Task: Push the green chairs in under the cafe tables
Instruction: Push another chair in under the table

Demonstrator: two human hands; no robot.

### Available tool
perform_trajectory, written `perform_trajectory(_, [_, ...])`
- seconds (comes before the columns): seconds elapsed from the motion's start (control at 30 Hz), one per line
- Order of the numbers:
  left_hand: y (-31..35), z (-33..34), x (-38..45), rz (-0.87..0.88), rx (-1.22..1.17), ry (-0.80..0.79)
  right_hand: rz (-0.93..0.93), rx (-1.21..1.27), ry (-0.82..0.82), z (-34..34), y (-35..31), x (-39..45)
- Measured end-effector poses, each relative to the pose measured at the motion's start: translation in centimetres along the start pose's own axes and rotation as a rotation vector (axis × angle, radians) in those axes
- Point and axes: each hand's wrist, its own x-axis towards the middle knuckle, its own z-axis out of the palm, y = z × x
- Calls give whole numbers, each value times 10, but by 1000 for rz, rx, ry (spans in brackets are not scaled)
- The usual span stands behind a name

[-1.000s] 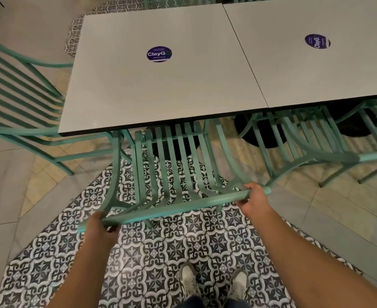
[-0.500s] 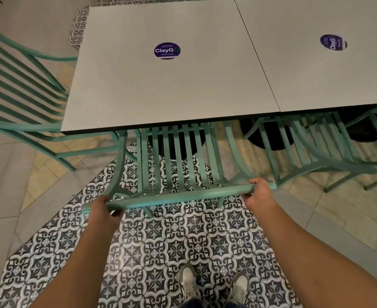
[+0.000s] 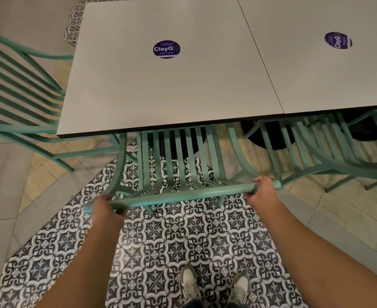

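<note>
Two hands clamp the top rail of the chair (image 3: 178, 165): left hand (image 3: 107, 204) near one end, right hand (image 3: 262, 188) near the other. Its seat sits partly under the bench (image 3: 172, 85). Push evenly so it runs straight, keeping the slats clear of the bench edge. Just right, a second chair (image 3: 316, 152) crowds its side; a third chair (image 3: 20, 96) stands left. A dark pedestal (image 3: 176, 141) beneath may stop the legs.
</note>
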Motion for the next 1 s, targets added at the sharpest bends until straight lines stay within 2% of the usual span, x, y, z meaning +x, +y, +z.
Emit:
perform_trajectory(0.4, [4,-5,-2,-20,69,-47,-9,-16,-65,-6,0,-3])
perform_trajectory(1.0, [8,-10,0,36,120,-82,2,-43,-34,-5,5,-14])
